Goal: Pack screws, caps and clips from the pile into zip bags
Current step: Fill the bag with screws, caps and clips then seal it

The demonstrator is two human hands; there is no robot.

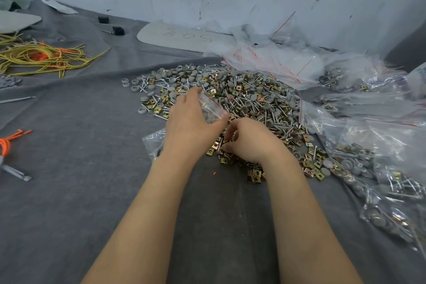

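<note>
A broad pile of silver screws, grey round caps and brass-coloured clips lies on the grey cloth. My left hand grips a small clear zip bag with a red strip at its mouth, held just above the near edge of the pile. My right hand is beside it, fingers curled down among the brass clips; what they pinch is hidden. A second clear bag lies flat under my left wrist.
Filled zip bags are heaped at the right. Empty bags lie against the wall behind the pile. Yellow and orange cords sit at far left, a grey board at the back, and a tool at the left edge.
</note>
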